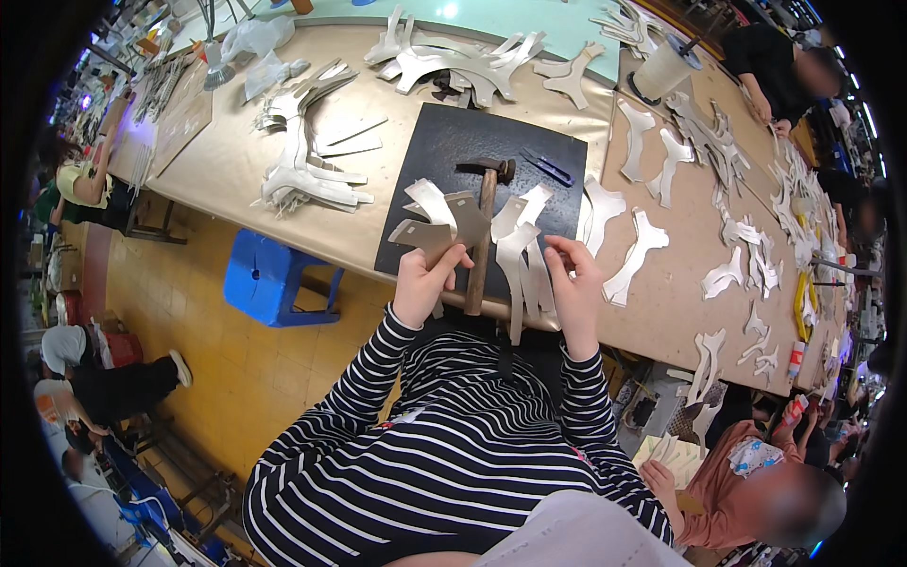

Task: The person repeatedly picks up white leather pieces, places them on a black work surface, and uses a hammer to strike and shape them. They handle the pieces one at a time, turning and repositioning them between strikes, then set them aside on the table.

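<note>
My left hand [422, 290] pinches a few Y-shaped cut pieces [427, 238] of leather-like material between thumb and fingers, their grey-beige undersides partly showing. Close to its fingers, a hammer [487, 203] with a wooden handle lies on the black mat [437, 132], head pointing away from me. Right of the handle, overlapping white cut pieces [513, 250] extend past the table's near edge. Beside them is my right hand [577, 283], thumb and forefinger bent and slightly apart; whether the fingertips touch a piece is unclear. A blue-handled cutter-like tool [551, 168] lies farther back on the mat.
Stacks of white cut pieces [307, 151] lie left on the tan table [222, 170], with more [638, 250] to the right. A thread cone [664, 71] stands back right. Left of me is a blue stool [269, 279]. A co-worker in pink [727, 472] sits at lower right.
</note>
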### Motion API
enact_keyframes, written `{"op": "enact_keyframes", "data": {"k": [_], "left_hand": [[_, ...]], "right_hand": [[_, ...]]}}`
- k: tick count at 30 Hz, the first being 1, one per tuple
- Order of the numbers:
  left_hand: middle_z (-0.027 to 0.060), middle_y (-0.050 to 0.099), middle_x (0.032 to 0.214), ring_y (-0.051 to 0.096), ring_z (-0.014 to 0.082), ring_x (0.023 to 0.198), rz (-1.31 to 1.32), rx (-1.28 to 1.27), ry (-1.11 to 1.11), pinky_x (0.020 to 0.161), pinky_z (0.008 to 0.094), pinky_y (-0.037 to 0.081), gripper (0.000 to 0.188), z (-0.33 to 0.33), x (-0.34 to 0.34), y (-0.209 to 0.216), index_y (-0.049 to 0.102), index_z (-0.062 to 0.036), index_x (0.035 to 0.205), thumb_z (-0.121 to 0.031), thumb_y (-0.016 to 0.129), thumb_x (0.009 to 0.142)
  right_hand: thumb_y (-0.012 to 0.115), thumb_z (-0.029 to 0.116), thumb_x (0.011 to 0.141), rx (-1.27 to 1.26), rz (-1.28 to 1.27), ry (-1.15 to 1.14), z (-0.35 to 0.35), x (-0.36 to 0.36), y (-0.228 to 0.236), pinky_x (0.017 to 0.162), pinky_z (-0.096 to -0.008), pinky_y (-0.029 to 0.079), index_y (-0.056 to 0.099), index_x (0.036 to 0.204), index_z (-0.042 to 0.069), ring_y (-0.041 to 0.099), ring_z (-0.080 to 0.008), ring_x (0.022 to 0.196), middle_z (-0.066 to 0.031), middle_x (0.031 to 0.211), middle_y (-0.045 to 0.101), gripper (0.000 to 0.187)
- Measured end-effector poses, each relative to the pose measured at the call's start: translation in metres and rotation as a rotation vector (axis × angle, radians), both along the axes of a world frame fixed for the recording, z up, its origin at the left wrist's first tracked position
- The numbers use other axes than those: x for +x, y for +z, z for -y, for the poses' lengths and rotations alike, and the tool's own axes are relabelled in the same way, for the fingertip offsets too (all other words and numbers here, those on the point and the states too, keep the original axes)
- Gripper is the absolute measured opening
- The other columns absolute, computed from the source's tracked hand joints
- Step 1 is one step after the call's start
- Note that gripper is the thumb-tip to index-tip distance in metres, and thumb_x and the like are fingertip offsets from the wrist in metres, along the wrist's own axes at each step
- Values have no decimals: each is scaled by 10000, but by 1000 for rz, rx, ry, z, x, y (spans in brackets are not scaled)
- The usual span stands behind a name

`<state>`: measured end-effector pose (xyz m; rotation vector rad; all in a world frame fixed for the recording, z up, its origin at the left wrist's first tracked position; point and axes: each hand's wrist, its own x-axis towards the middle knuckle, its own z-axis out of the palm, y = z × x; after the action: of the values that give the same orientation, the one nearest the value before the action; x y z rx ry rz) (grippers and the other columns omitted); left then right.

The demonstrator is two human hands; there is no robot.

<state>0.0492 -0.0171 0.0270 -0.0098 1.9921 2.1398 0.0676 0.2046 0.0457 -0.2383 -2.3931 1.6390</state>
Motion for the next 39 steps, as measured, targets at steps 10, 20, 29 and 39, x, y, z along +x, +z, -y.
{"op": "enact_keyframes", "data": {"k": [10,20,29,39], "left_hand": [[47,666,784,492,46,533,30,47,-106,489,192,390,169,-12,10,1,640,21,933,-138,588,959],[94,694,909,698,197,759,-420,-199,-286,676,267,534,205,-12,14,17,694,-39,1041,-60,707,837],[55,680,896,670,239,672,-814,-403,-403,584,315,531,345,-12,13,19,700,-146,1060,-159,757,720],[54,680,909,665,218,629,-940,-352,-508,540,304,527,395,-6,15,29,702,-172,1070,-218,782,685]], "right_hand": [[629,-12,867,-43,-137,168,18,-2,23,634,-240,423,676,994,-13,512,-108,675,-58,851,611,136],[607,-17,880,-336,-37,186,24,-13,40,738,-205,409,662,1069,-17,501,-88,791,-34,936,582,197],[658,44,846,-202,-223,341,17,-5,38,716,-239,427,680,1036,-4,507,-107,752,-46,906,587,198],[613,73,924,-639,276,377,13,-4,37,767,-209,430,632,1108,-6,566,-65,858,-17,975,650,201]]}}
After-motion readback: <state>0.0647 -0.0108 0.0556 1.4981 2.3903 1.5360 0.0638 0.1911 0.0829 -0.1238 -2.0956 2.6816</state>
